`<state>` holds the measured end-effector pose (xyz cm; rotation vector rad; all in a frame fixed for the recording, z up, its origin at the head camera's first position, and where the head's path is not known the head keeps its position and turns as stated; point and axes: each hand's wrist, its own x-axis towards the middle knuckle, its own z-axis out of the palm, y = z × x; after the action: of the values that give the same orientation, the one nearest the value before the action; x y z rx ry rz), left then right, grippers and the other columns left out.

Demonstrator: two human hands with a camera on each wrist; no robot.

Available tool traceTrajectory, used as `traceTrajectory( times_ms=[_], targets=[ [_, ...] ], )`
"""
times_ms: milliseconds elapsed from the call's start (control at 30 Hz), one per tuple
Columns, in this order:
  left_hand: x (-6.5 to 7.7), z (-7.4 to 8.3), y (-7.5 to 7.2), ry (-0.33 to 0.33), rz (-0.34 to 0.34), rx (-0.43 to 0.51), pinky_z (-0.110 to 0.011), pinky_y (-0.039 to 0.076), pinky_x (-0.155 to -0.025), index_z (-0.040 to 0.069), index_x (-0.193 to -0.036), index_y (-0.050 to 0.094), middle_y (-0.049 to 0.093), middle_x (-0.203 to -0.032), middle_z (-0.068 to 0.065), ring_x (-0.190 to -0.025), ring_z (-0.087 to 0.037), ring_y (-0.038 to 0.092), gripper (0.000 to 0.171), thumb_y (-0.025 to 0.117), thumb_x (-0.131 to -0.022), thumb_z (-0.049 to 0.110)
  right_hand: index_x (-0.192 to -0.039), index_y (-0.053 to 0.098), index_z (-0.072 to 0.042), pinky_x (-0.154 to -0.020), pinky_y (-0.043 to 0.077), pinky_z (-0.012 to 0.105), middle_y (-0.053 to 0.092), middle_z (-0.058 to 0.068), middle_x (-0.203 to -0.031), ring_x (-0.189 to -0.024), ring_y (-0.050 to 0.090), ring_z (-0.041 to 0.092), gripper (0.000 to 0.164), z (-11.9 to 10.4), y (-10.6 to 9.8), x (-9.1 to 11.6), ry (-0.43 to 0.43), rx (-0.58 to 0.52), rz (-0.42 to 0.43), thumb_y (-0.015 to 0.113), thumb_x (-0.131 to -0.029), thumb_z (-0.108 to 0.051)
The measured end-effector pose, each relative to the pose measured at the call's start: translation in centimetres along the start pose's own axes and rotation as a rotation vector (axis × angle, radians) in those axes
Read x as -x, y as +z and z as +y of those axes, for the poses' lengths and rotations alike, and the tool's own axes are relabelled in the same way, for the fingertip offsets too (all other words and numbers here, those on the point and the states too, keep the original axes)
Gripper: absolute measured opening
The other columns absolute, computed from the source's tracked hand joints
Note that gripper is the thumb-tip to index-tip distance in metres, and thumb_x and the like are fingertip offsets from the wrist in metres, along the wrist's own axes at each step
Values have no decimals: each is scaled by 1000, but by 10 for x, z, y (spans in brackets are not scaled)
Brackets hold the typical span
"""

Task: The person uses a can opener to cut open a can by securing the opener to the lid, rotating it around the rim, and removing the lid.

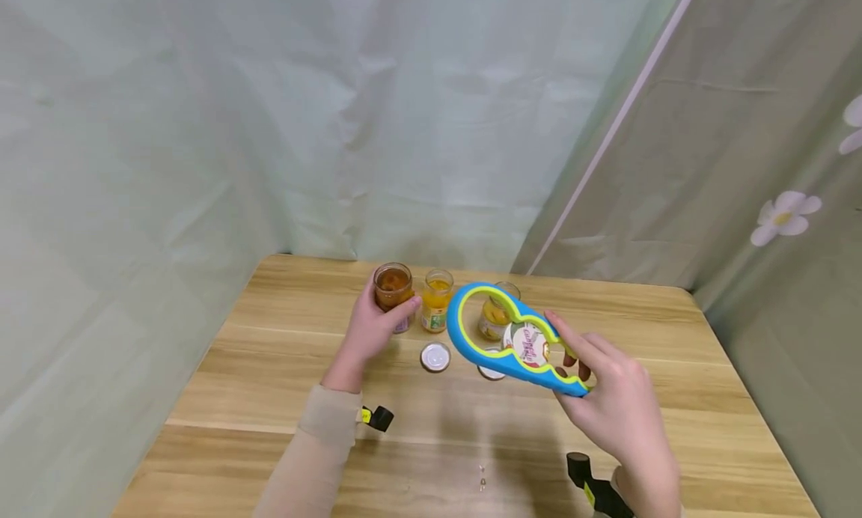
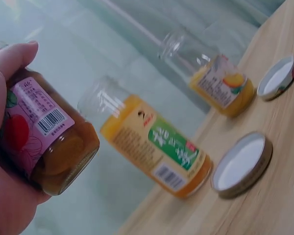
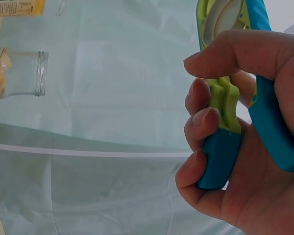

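Note:
My left hand [image 1: 369, 325] grips a lidless glass jar [image 1: 393, 280] of brown fruit in syrup; its pink label [image 2: 44, 122] shows a red fruit. In the left wrist view the jar's base looks raised off the table. My right hand [image 1: 622, 402] holds a blue and yellow-green jar opener [image 1: 498, 364] by its narrow end, fingers curled round it. A printed jar lid [image 1: 528, 343] sits inside one of the opener's rings. Beside the held jar stands a lidless jar of orange fruit [image 1: 435, 302]. Another lidless jar of yellow fruit [image 1: 494, 321] is partly hidden behind the opener.
Two lids lie with their white insides up on the wooden table [image 1: 256, 383]: one lid [image 1: 435, 356] before the orange jar, the other lid [image 1: 491, 373] partly under the opener in view. Small wet drops [image 1: 482, 480] lie nearer me. A pale curtain [image 1: 431, 129] hangs behind.

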<state>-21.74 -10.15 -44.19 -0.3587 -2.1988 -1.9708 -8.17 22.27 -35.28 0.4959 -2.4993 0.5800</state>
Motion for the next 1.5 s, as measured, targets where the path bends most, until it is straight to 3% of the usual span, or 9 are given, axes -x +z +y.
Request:
traceTrajectory(
  times_ms=[167,400,600,833,967,1133,1500],
  targets=[
    [-5,-9,-7,-35,59,-11,-55,42,-100,17,-137,43,58,-122,-12,-109,-26,56,63,79,-85,22,-141,54,-35,-45,35,25,53,-14,-76,-61,44,5,86,0,-1,1,0,6,-1,78,-63,-7],
    [-2,8,-15,-51,110,-28,-53,40,-101,8,-140,36,55,-126,-20,-113,-29,54,67,76,-87,10,-141,55,-34,-44,33,25,53,-14,-76,-60,43,6,84,0,-1,0,-9,15,7,78,-64,-8],
    [-5,-6,-19,-65,154,36,-49,44,-97,9,-138,37,56,-121,-17,-110,-27,55,64,76,-88,12,-141,55,-34,-45,36,26,54,-13,-76,-61,45,6,84,0,-2,-1,-8,8,3,77,-64,-8],
    [-14,-59,-23,-56,217,45,-43,44,-90,19,-136,41,61,-110,-11,-100,-25,58,68,81,-82,30,-140,55,-34,-45,36,26,54,-13,-76,-60,46,6,84,-1,-1,0,-2,6,3,77,-64,-7],
    [-13,-64,-24,-97,235,23,-46,42,-95,20,-136,40,59,-117,-11,-107,-24,56,68,81,-83,29,-141,55,-34,-45,36,26,53,-14,-76,-60,46,7,85,-3,-1,1,1,5,-4,77,-63,-6],
    [-14,-71,-26,-127,227,57,-44,45,-91,20,-135,38,58,-118,-11,-104,-24,57,64,78,-86,21,-141,55,-34,-44,35,25,53,-14,-76,-59,46,8,84,-3,-1,1,3,-4,-5,77,-64,-6],
    [-14,-75,-28,-136,227,33,-50,38,-104,17,-136,36,57,-125,-12,-115,-24,53,68,80,-84,20,-140,56,-32,-44,35,26,53,-13,-76,-60,44,7,85,-4,-2,0,16,5,-18,79,-63,-7]
  ],
)
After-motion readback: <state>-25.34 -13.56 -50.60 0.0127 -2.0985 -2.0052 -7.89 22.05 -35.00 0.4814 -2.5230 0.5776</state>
